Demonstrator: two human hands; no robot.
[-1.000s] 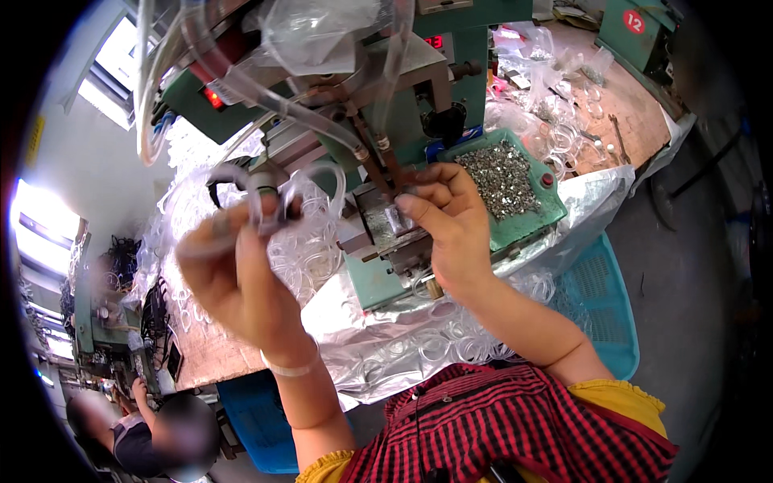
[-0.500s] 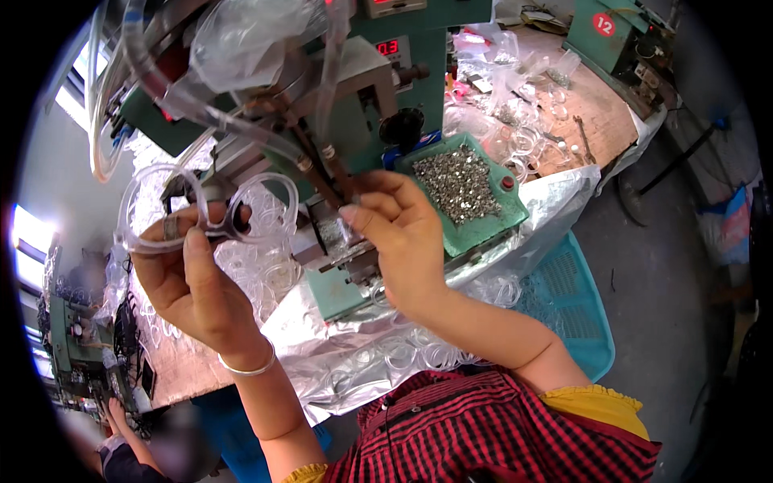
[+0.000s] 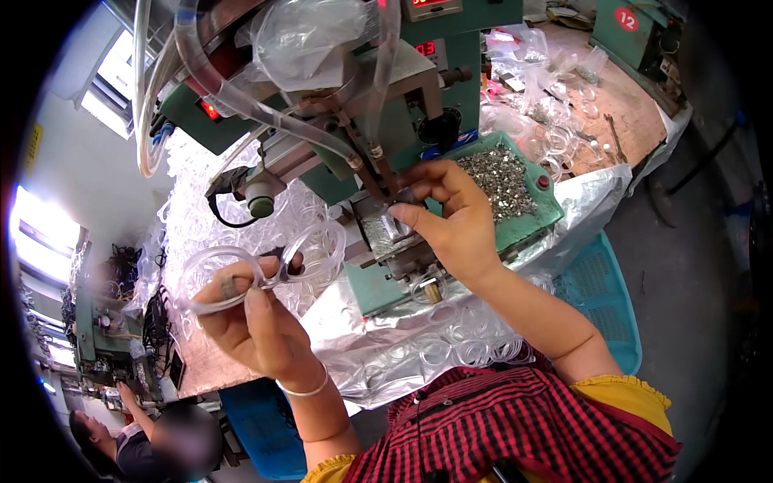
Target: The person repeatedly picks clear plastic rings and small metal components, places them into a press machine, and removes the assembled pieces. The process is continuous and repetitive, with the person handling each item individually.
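My left hand (image 3: 262, 334) is closed on loops of clear plastic tubing (image 3: 212, 256), pinched between thumb and fingers in front of the machine's left side. A small dark piece shows where the loops meet. At the green bench machine (image 3: 385, 283), my right hand (image 3: 463, 233) has its thumb and fingers drawn together beside the metal tool tips (image 3: 378, 181), above a small metal block. Whatever those fingers hold is hidden. Right of this hand stands a green tray (image 3: 554, 211) of small shiny metal pieces (image 3: 495, 181).
A heap of clear tubing rings (image 3: 193, 181) lies behind my left hand. More rings (image 3: 475, 348) rest along the foil-covered front edge (image 3: 346, 370). A blue basket (image 3: 616, 314) stands below at right. Clear hoses (image 3: 250, 105) hang over the machine. Another person (image 3: 137, 443) sits at lower left.
My left hand has come lower and nearer to me with the loops, uncovering the machine's round knob. My right hand stays at the tool tips. The whole view has shifted.
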